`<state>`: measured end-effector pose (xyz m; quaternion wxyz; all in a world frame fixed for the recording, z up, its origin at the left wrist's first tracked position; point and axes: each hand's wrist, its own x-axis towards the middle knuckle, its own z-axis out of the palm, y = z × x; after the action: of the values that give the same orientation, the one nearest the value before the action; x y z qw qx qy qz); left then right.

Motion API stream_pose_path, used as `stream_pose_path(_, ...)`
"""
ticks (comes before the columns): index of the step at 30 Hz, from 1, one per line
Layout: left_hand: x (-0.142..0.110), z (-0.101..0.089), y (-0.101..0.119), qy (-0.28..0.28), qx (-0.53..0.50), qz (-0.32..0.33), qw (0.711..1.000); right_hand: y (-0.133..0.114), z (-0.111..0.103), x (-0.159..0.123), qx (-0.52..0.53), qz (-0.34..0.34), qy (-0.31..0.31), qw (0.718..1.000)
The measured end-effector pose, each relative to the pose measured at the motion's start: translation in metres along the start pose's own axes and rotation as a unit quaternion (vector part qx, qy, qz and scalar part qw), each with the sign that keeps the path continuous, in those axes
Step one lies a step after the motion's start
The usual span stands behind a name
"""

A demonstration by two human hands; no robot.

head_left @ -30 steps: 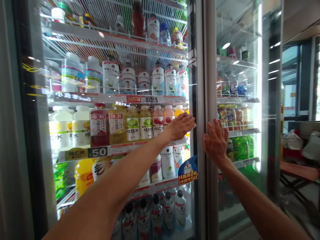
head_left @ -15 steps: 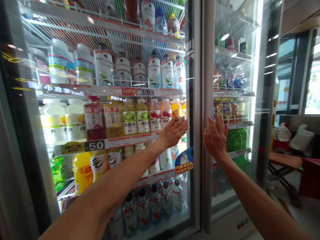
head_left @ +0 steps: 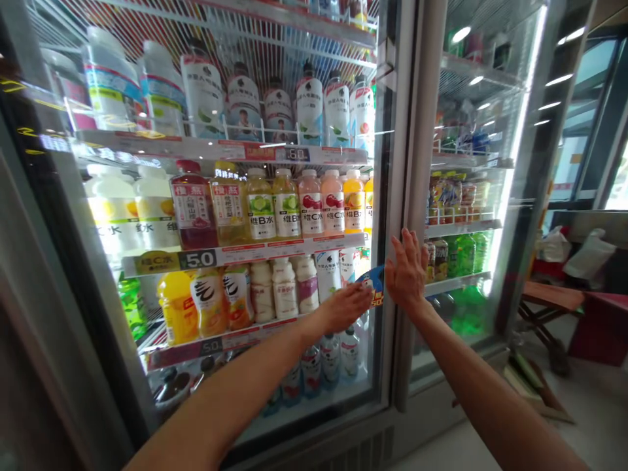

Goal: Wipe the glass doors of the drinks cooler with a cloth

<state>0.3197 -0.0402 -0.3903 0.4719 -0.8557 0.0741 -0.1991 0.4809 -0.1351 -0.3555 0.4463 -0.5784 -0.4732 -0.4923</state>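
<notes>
The left hand (head_left: 349,306) and right hand (head_left: 407,273), fingers open, are near two glass doors (head_left: 405,98).

The left hand (head_left: 347,306) hides part of the blue sticker (head_left: 375,280).

Two upright glass doors side by side on a drinks cooler.
The left glass door (head_left: 381,363) is clear, dark-edged and silver-framed, with a blue, rounded-top sticker (head_left: 377,278) near its right edge; the right glass door (head_left: 405,366) has a broad silver upright along its left edge.
</notes>
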Motion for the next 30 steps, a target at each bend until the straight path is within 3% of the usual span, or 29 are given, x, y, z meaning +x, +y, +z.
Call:
stream_pose_path(3,-0.016,0.003,0.014,-0.016,-0.016,0.074,0.997,-0.001,0.001,-0.011,0.005,-0.009,-0.021,1.000)
stream_pose_path(7,-0.014,-0.005,-0.001,0.014,0.017,-0.052,0.998,-0.005,0.003,-0.016,0.006,0.000,-0.020,1.000)
stream_pose_path(9,-0.013,-0.005,-0.001,0.026,0.031,-0.078,0.996,-0.008,0.004,-0.018,0.006,0.002,-0.018,1.000)
stream_pose_path(13,-0.031,0.011,0.029,0.009,0.015,0.050,0.999,-0.014,0.004,-0.026,0.009,-0.019,-0.039,0.999)
stream_pose_path(15,-0.039,0.013,0.033,0.003,0.008,0.077,0.997,-0.016,0.004,-0.030,0.014,-0.031,-0.048,0.998)
stream_pose_path(17,-0.039,0.008,0.020,0.014,0.013,0.054,0.998,-0.018,0.005,-0.032,0.018,-0.033,-0.050,0.998)
stream_pose_path(20,-0.034,-0.008,-0.010,0.049,0.030,-0.052,0.997,-0.025,0.008,-0.033,0.025,-0.025,-0.041,0.999)
stream_pose_path(22,-0.037,-0.015,-0.018,0.058,0.036,-0.089,0.994,-0.031,0.010,-0.033,0.032,-0.024,-0.038,0.998)
stream_pose_path(27,-0.071,-0.026,-0.012,0.012,0.016,0.033,0.999,-0.043,0.014,-0.037,0.041,-0.040,-0.051,0.997)
stream_pose_path(30,-0.086,-0.037,-0.031,0.031,0.042,-0.033,0.998,-0.050,0.016,-0.036,0.047,-0.044,-0.046,0.997)
